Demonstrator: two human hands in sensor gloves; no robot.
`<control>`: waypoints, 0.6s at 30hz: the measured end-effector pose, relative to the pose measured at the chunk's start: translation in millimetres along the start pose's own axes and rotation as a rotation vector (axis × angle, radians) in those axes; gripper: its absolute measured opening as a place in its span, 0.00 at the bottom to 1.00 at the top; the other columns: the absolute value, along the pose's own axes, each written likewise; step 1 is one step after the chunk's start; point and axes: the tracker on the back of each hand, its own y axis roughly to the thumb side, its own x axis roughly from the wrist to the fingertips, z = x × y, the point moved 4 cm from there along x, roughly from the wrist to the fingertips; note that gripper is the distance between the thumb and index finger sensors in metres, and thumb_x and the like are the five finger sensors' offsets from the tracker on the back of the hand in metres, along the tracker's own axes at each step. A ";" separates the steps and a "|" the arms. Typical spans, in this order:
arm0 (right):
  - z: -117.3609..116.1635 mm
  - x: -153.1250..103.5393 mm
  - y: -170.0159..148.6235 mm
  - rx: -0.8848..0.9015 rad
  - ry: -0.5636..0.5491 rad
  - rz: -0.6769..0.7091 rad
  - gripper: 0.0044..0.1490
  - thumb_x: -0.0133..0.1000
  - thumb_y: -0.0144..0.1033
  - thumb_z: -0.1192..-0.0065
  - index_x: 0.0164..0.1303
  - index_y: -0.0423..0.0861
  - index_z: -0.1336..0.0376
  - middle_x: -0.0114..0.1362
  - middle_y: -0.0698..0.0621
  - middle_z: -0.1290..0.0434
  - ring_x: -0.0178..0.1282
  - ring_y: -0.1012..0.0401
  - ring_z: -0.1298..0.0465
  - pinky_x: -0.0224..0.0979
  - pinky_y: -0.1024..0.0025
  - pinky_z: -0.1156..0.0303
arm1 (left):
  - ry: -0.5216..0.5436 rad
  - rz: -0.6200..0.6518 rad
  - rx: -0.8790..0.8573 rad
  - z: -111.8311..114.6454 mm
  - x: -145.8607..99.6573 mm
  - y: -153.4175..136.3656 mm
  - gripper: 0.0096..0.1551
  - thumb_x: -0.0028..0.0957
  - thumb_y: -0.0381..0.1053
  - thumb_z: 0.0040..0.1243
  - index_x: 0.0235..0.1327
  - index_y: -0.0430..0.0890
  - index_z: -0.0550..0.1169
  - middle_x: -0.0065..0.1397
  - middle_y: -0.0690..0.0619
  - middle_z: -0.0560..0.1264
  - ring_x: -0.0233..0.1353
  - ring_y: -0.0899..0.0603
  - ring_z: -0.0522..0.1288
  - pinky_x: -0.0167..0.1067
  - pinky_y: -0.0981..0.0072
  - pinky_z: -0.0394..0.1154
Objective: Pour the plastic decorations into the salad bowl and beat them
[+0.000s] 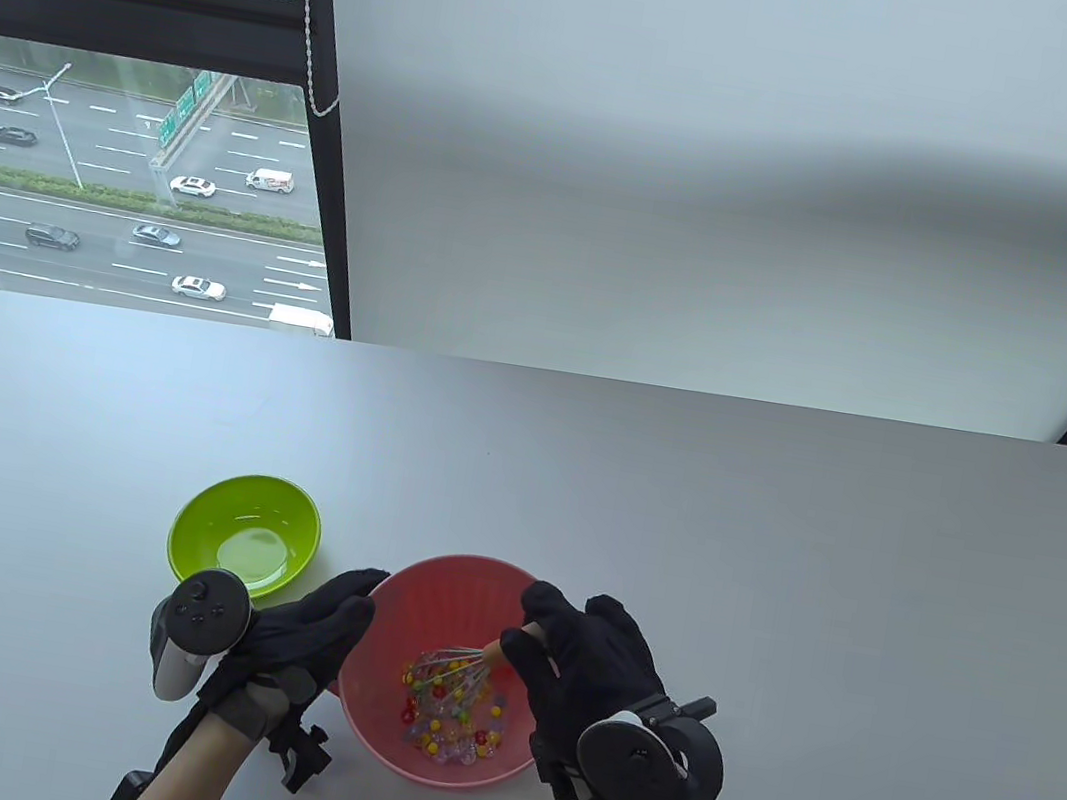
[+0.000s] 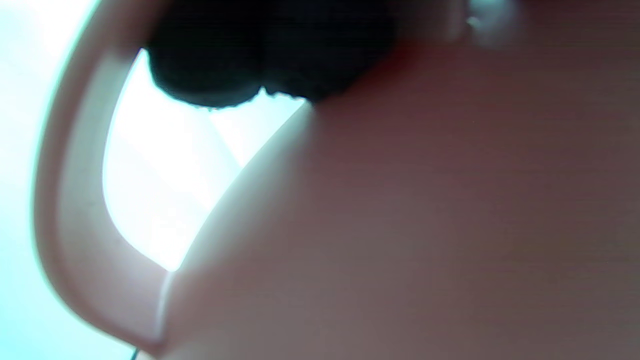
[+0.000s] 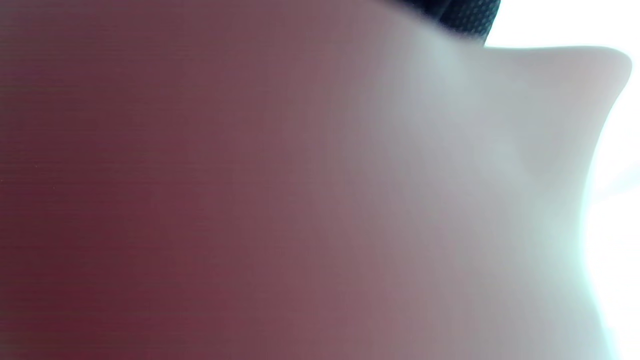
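A pink salad bowl [image 1: 441, 598] stands near the table's front edge, with small coloured plastic decorations [image 1: 446, 725] on its bottom. My right hand [image 1: 568, 659] grips the wooden handle of a wire whisk [image 1: 455, 673] whose wires sit among the decorations. My left hand [image 1: 326, 625] holds the bowl's left rim, fingers curled over the edge. In the left wrist view the blurred pink bowl wall [image 2: 425, 210] fills the frame and dark fingertips [image 2: 225, 75] hook its rim. The right wrist view shows only the blurred bowl wall [image 3: 250, 200] and a bit of glove [image 3: 465, 17].
An empty lime-green bowl [image 1: 244, 531] stands just left of the pink bowl, behind my left hand. The grey table [image 1: 771, 559] stretches back to a window and a white blind.
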 end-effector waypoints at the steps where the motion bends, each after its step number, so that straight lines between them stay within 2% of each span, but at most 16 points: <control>1: 1.1 0.2 0.5 -0.020 -0.004 0.008 0.32 0.60 0.58 0.39 0.72 0.58 0.41 0.61 0.59 0.21 0.49 0.61 0.16 0.77 0.55 0.33 | 0.000 0.000 -0.001 0.0 0.0 0.0 0.39 0.61 0.68 0.47 0.70 0.41 0.74 0.33 0.52 0.82 0.41 0.41 0.81 0.69 0.38 0.67; 18: 15.2 -0.9 2.4 -0.140 -0.069 0.054 0.30 0.63 0.56 0.44 0.75 0.60 0.43 0.59 0.59 0.22 0.47 0.60 0.19 0.78 0.53 0.35 | 0.001 -0.001 -0.004 0.0 0.0 -0.6 0.39 0.61 0.68 0.47 0.70 0.41 0.74 0.33 0.52 0.82 0.41 0.41 0.81 0.69 0.38 0.67</control>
